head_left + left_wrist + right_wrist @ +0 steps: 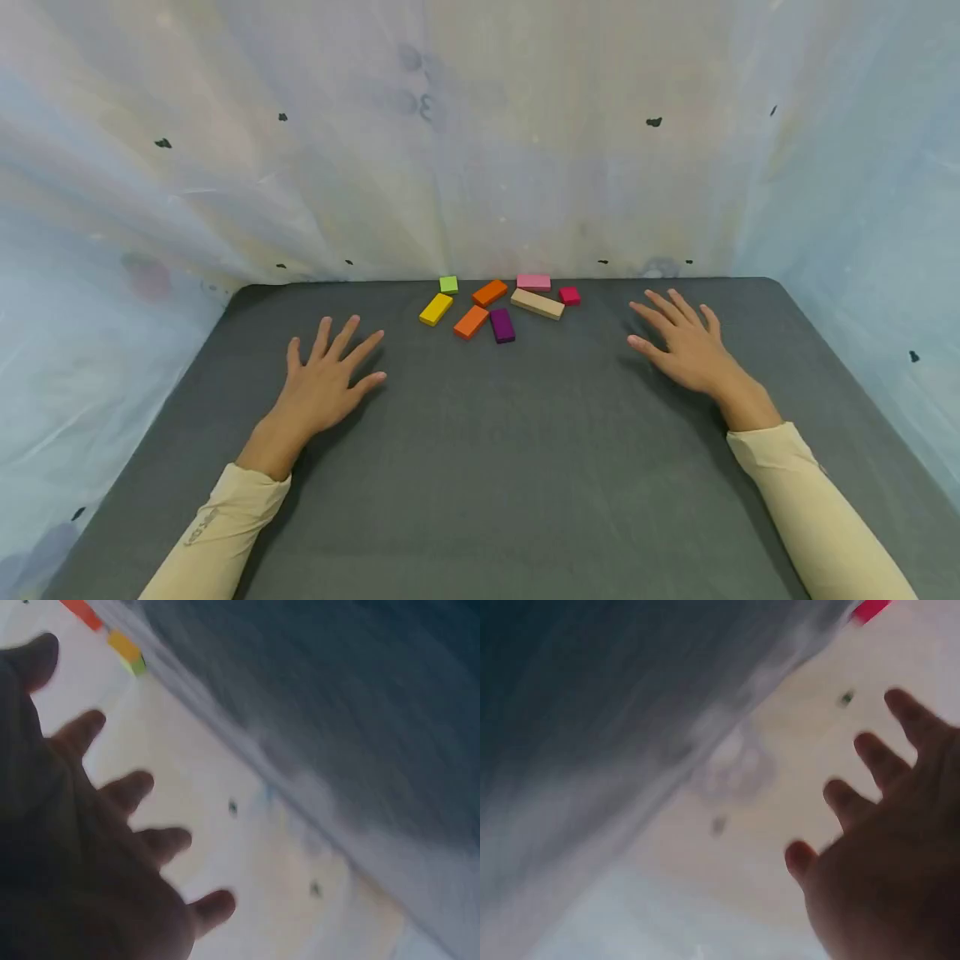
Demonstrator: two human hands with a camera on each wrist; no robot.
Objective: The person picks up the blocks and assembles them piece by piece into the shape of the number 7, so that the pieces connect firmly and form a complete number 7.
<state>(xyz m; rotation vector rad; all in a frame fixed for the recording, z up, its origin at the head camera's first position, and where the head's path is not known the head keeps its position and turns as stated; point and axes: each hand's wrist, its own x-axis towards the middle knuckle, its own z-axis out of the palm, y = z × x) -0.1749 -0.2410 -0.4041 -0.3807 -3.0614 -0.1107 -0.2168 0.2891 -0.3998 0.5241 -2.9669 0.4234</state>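
Toward the far edge of the dark table lies a loose group of coloured blocks. It includes a yellow block (436, 309), a light green block (448, 285), an orange block (490, 292) and a second orange block (471, 322). Beside them are a purple block (502, 326), a long beige block (537, 304), a pink block (533, 282) and a small red block (570, 296). My left hand (322, 387) hovers left of the group, fingers spread, holding nothing. On the other side my right hand (686, 346) is likewise spread over the table, nearest the red block.
The grey table (480, 467) reaches back to a pale hanging curtain (525, 167) with small dark marks. That curtain also encloses the left and right sides. Cream sleeves (217, 533) cover both forearms.
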